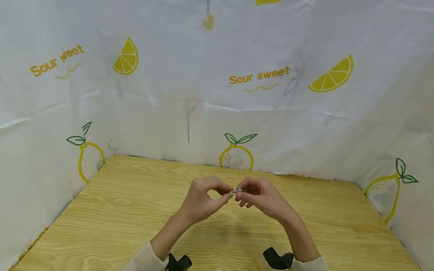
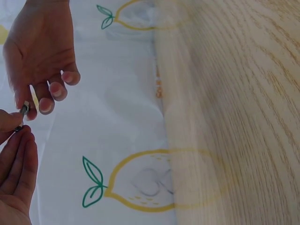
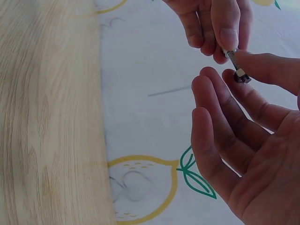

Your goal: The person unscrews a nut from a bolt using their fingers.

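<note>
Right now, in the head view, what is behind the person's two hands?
Behind the left hand, which pinches a small bolt, and the right hand at its other end, the wood-grain tabletop shows. Whatever part of it the hands cover cannot be seen.

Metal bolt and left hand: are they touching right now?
Touching. The right wrist view shows the left hand pinching one end of the metal bolt, with no gap between them.
</note>
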A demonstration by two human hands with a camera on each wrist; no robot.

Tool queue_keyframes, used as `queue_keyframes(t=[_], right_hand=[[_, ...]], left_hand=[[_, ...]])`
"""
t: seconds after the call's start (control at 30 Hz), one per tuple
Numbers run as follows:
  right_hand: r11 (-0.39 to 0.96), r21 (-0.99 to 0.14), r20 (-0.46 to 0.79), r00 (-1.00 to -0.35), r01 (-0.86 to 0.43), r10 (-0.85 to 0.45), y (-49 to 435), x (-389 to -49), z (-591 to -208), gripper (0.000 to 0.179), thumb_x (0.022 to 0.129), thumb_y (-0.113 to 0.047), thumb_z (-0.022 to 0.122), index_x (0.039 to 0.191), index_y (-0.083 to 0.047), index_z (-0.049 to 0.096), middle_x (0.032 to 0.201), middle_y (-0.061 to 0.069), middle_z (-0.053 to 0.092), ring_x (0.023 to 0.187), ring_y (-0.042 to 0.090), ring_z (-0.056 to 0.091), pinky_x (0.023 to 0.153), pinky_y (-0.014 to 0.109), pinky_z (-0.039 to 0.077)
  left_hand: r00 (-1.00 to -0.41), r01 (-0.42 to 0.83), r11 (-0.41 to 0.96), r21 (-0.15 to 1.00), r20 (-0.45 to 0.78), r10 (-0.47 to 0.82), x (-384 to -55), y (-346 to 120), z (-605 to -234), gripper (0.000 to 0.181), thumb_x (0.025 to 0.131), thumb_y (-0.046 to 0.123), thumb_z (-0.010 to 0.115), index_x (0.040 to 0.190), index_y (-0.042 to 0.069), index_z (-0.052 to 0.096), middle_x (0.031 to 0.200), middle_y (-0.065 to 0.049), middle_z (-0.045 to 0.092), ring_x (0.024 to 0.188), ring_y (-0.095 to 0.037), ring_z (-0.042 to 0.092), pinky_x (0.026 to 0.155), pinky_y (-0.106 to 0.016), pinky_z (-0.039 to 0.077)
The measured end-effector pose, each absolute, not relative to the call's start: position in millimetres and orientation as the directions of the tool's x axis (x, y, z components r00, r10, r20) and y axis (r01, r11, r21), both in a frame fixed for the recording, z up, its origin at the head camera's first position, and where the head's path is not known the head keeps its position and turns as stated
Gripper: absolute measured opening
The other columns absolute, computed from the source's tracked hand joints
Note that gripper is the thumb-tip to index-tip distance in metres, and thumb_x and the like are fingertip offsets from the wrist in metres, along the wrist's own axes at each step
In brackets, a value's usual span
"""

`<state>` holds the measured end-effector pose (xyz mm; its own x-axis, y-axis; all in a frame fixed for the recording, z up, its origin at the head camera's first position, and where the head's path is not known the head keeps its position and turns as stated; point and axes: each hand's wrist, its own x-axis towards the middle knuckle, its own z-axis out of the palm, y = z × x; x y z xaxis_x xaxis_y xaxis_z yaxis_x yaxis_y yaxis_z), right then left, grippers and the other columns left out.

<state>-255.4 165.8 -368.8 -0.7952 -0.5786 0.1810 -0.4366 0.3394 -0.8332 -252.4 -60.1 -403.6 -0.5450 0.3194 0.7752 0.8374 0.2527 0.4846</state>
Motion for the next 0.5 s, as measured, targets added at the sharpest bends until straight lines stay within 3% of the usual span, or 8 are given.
queue_keyframes(t=[0.13, 0.3, 0.5], right_hand=[[0.316, -0.840, 0.194, -0.790, -0.440, -0.582, 164.8, -255.5, -369.3, 0.017, 0.103, -0.009, 0.062, 0.112, 0.005, 0.065, 0.094, 0.012, 0.071, 0.079, 0.015, 0.069, 0.070, 0.033, 0.061], [0.321, -0.840, 0.197, -0.797, -0.437, -0.571, 164.9, -255.9, -369.2, 0.019, 0.102, -0.014, 0.065, 0.112, 0.001, 0.067, 0.094, 0.017, 0.071, 0.077, 0.016, 0.069, 0.070, 0.033, 0.061], [0.338, -0.831, 0.187, -0.794, -0.441, -0.578, 166.0, -257.3, -369.7, 0.028, 0.109, -0.024, 0.054, 0.107, -0.002, 0.072, 0.096, 0.022, 0.072, 0.079, 0.024, 0.072, 0.073, 0.036, 0.063]], left_hand=[[-0.547, 0.836, 0.249, 0.488, 0.775, 0.316, -252.1, -60.6, -403.8, 0.006, 0.089, 0.004, 0.080, 0.094, 0.007, 0.081, 0.087, -0.006, 0.079, 0.076, -0.012, 0.076, 0.069, -0.027, 0.064], [-0.528, 0.848, 0.246, 0.470, 0.789, 0.314, -252.3, -60.5, -403.6, 0.007, 0.089, 0.003, 0.080, 0.095, 0.006, 0.080, 0.087, -0.006, 0.079, 0.075, -0.012, 0.076, 0.069, -0.022, 0.063], [-0.541, 0.839, 0.260, 0.478, 0.780, 0.313, -252.4, -60.8, -402.7, 0.005, 0.089, 0.005, 0.079, 0.094, 0.007, 0.081, 0.086, -0.005, 0.079, 0.075, -0.012, 0.076, 0.071, -0.018, 0.061]])
